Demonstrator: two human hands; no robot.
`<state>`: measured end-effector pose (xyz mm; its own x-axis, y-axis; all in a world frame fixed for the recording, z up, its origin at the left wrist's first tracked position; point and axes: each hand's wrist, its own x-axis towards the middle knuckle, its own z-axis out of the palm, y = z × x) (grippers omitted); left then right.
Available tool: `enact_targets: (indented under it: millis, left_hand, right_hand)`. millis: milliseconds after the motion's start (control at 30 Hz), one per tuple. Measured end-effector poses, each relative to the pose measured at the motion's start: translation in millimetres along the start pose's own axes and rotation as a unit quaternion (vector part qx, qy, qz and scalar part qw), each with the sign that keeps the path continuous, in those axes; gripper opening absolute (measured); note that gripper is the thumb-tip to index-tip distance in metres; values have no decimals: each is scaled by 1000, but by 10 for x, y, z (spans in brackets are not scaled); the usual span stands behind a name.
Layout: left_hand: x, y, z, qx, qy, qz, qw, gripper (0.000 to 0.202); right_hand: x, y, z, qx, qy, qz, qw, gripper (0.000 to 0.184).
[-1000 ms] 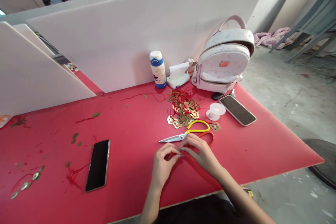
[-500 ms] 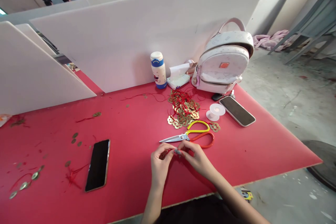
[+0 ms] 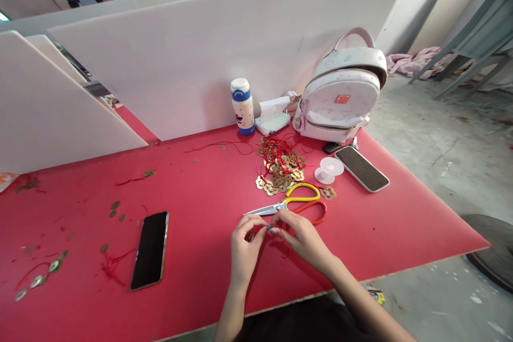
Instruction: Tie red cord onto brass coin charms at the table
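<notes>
One red cord (image 3: 249,235), pinched by left hand (image 3: 243,250) and right hand (image 3: 304,238) fingertips between them: probably light, limp, best gripped near its ends.

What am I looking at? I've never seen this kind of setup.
No machine here: a person works bare-handed. Every picture comes from one camera worn on the head, looking forward and down. The left hand and right hand meet at the fingertips, pinching thin red cord; anything else inside the left hand is mostly hidden. On the red table lie scissors, a heap of strung coins, a pale spool, one phone to the left and another phone to the right. A bottle and backpack stand behind.
</notes>
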<state>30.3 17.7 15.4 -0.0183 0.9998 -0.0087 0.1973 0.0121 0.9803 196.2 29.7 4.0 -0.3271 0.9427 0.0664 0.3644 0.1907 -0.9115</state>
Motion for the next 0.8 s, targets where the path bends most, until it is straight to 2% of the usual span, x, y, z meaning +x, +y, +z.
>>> enact_targets:
  millis: [100,333,533,667,733,800]
  left_hand:
    - [-1,-2,1,-6,-3,-8,1000,10]
    - [-25,-13,-22,-92,-24,-77,992,15]
    - [-21,-83,38,-216,44,-148,964,16]
    - [-17,-122,90,-134,84,-126,979,14]
    - [-29,-134,91,-50,104,-71,991,13]
    - [-49,-141,79,51,126,9,991,12]
  right_hand:
    - [20,-19,-8,-5,4,-13,1000,20]
    - [35,3,46,47,18,-26,998,21]
    - [-22,22,177,84,0,-43,996,23]
    - [-97,24,291,51,-15,-48,997,19]
    - [-121,20,314,16,-6,-52,998,22]
    - [-124,11,301,-19,10,-63,998,23]
